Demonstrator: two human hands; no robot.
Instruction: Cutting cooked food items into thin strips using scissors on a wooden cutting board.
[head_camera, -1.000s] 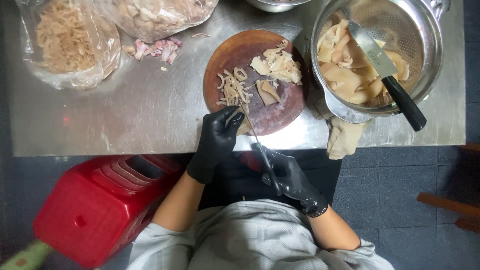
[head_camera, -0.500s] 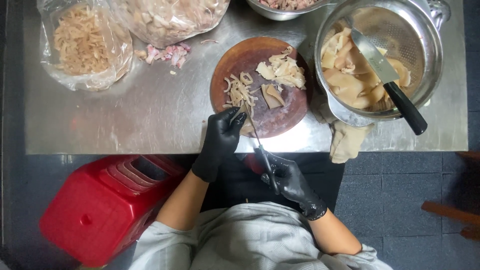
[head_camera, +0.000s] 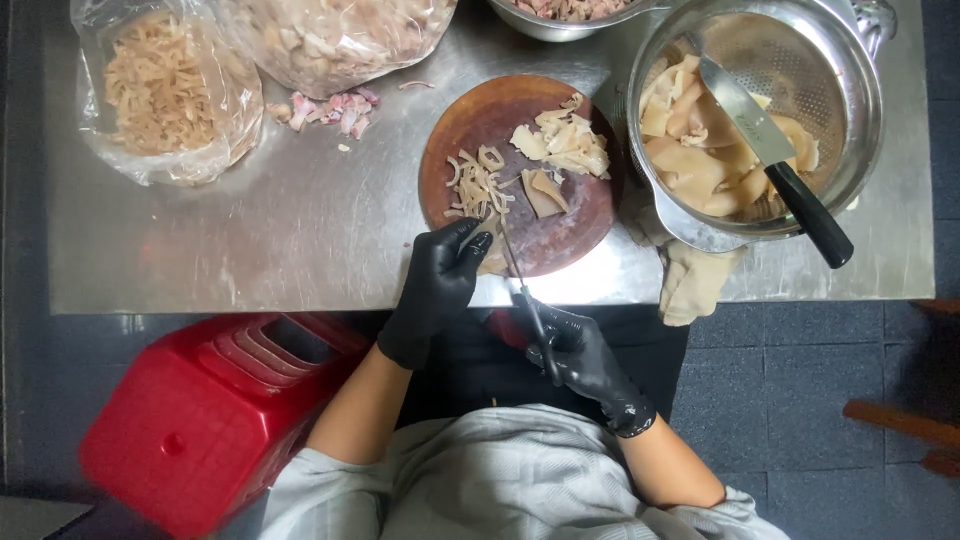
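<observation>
Both my hands wear black gloves. My left hand (head_camera: 437, 290) pinches a pale piece of meat at the near edge of the round wooden cutting board (head_camera: 580, 235). My right hand (head_camera: 580, 355) grips the handles of a pair of scissors (head_camera: 520, 285), whose blades point up toward the piece by my left fingers. On the board lie thin cut strips (head_camera: 475, 185) and larger pale pieces (head_camera: 560, 150).
A metal colander (head_camera: 850, 110) at the right holds pale meat pieces and a black-handled knife (head_camera: 775, 150). Two plastic bags (head_camera: 165, 90) of cut meat lie at the back left. A cloth (head_camera: 695, 285) hangs off the steel table (head_camera: 280, 230). A red plastic stool (head_camera: 200, 410) stands below left.
The view has shifted slightly; my hands stay at the board's near edge with the scissors held the same way.
</observation>
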